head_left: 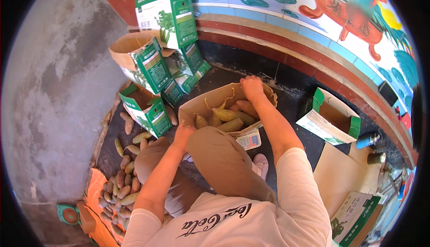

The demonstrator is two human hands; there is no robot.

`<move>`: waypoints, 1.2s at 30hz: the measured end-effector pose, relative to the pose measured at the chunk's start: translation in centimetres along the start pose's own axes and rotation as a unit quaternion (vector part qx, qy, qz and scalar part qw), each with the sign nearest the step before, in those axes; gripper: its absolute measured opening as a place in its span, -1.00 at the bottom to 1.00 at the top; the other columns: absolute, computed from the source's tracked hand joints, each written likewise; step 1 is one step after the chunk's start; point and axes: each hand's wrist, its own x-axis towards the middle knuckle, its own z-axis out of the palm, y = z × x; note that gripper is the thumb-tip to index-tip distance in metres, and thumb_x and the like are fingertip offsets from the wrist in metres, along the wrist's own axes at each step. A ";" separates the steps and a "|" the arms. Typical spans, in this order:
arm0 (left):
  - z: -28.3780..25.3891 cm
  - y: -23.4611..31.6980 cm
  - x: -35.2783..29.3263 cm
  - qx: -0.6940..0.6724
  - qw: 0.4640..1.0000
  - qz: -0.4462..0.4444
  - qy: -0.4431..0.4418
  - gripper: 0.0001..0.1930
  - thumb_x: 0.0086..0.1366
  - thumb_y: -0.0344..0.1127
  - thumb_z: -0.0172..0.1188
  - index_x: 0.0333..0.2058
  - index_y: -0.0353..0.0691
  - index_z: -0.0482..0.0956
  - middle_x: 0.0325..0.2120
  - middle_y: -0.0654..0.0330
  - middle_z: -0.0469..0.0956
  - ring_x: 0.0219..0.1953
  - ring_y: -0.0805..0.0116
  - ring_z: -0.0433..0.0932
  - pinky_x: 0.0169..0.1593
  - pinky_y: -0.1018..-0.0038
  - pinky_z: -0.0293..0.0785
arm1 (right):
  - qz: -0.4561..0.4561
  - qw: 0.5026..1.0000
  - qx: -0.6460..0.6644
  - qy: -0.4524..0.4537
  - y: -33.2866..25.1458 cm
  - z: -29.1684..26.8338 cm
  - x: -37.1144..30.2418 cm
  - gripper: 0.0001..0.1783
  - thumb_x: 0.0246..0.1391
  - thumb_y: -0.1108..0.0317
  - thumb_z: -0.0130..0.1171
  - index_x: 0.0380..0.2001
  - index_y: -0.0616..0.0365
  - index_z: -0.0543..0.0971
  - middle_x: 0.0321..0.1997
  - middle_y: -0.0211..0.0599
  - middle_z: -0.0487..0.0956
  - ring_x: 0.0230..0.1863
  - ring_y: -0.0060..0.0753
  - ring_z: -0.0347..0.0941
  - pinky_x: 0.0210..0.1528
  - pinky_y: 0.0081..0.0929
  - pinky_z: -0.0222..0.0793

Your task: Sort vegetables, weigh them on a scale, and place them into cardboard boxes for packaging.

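Observation:
In front of me stands a cardboard box [190, 109] with its top open. Inside lie several long tubers that look like sweet potatoes [230, 125], some yellow-green with thin roots, some reddish. My right hand [252, 88] is closed over the box's far rim. At the near left corner, my left hand [182, 136] has its fingers curled at the box's edge, partly hidden by my knee. Beneath the box's near right side shows the keypad of what looks like a weighing scale [249, 140]; its platform is hidden.
Loose tubers [121, 188] are heaped on the floor at the left, beside orange cloth [97, 188]. Green-and-white cartons [154, 67] are stacked far left. Another open carton [331, 117] stands right, near a blue bottle [368, 140], a can [376, 158] and flat cardboard [342, 171].

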 end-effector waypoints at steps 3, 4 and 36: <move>-0.9 -0.7 1.0 -0.025 0.999 0.021 0.019 -0.85 0.00 -0.21 0.04 -0.63 -0.04 0.54 -0.60 0.28 0.54 -0.39 0.31 0.54 -0.23 0.33 0.32 | -0.001 0.999 0.036 0.030 1.1 -0.2 -1.5 -0.83 -0.14 0.20 0.22 -0.48 0.01 0.53 -0.41 -0.34 0.54 -0.24 -0.28 0.47 -0.18 -0.31 0.36; -1.6 -0.7 1.4 -0.028 0.999 0.027 0.020 -0.85 0.00 -0.21 0.04 -0.63 -0.04 0.54 -0.60 0.28 0.54 -0.39 0.31 0.54 -0.23 0.33 0.32 | 0.000 0.997 0.056 0.051 1.7 -0.7 -2.0 -0.83 -0.14 0.21 0.22 -0.49 0.02 0.53 -0.43 -0.32 0.54 -0.25 -0.27 0.48 -0.19 -0.32 0.37; -8.4 36.0 13.5 -0.203 0.837 0.507 0.017 -0.91 0.03 -0.25 0.09 -0.55 -0.07 0.54 -0.54 0.24 0.55 -0.35 0.25 0.52 -0.10 0.27 0.34 | 0.522 0.782 -0.258 -0.222 21.9 -17.2 -62.8 -0.84 -0.02 0.19 0.14 -0.45 0.01 0.50 -0.43 -0.29 0.56 -0.39 -0.12 0.52 -0.34 -0.22 0.45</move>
